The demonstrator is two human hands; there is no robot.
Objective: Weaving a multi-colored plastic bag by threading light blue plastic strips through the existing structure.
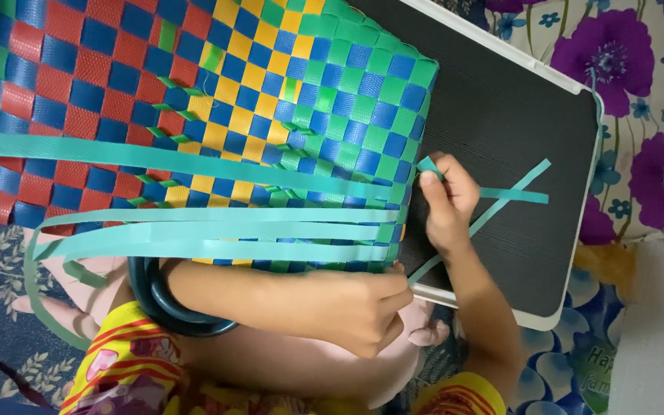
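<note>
Nearest the camera, at 6 o'clock, a sleeve of yellow fabric with red stripes (128, 361) is seen, and a dark, glossy round bangle (164, 311) is worn on the left forearm. The left hand (363, 311) is curled at the lower edge of a large woven basket of flat plastic strips (194, 100); its grip is pressed together, and a thin teal strip end seems to be pinched there, though the contact is partly hidden. The right hand (446, 201), toward 3 o'clock from the centre, is held against the basket's right edge, and its grip is closed on the folded end of a flat teal plastic strip (512, 194).

The basket fills the view from 9 to 12 o'clock and is laid on its side over the lap. A tight checker weave is shown: red and blue squares at the left, yellow and blue in the middle, green and blue at the right. The strips are smooth and slightly shiny. Several long, loose teal strips (217, 230) are laid across its lower part, running left to right, with their ends curving down at 8 o'clock. Small green strip tips are seen sticking out along a diagonal line.

Beyond the hands, at 2 o'clock, a flat black ribbed board with a white rim (516, 100) is seen under the basket's right side. Farthest off, a cloth printed with purple flowers (616, 54) is spread.
</note>
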